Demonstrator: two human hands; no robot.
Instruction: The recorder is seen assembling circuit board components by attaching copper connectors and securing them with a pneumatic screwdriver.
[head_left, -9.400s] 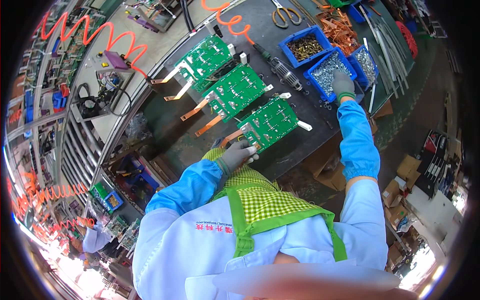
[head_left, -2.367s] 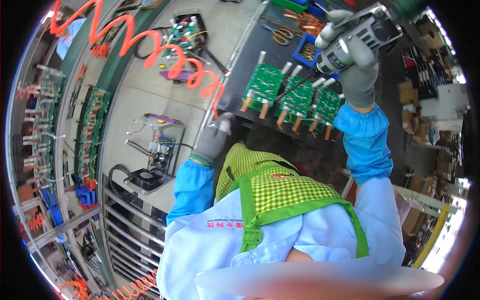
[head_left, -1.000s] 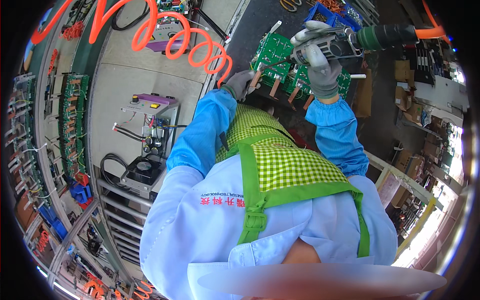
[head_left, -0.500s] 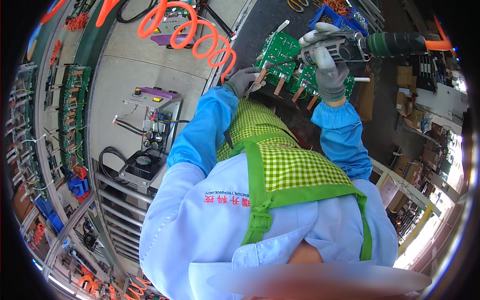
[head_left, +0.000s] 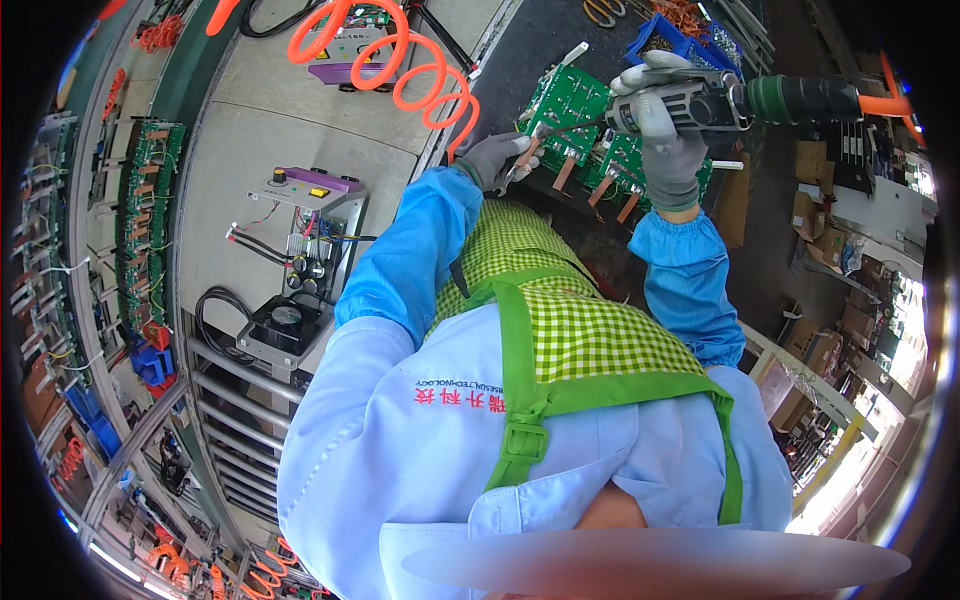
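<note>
Two green circuit boards (head_left: pixel 572 97) lie side by side on the dark bench, with copper strips (head_left: pixel 564 175) projecting from their near edges. My right hand (head_left: pixel 658 130), in a grey glove with pale fingertips, is closed around a grey powered screwdriver (head_left: pixel 690 105). Its thin shaft points left, and the tip meets the left board near its leftmost copper strip (head_left: pixel 531 153). My gloved left hand (head_left: pixel 495 160) is closed on that strip at the board's near-left corner. A small metallic piece shows beneath its fingers; its kind I cannot make out.
Blue bins (head_left: pixel 690 45) of small parts stand beyond the boards. An orange coiled hose (head_left: pixel 420 85) hangs at left over the grey worktop, where an opened electronic unit (head_left: pixel 310 240) with a purple panel sits. Rows of circuit boards (head_left: pixel 145 220) line the far left.
The whole view has shifted slightly. The left fingers have closed further over the copper strip, while the screwdriver stays at the same board.
</note>
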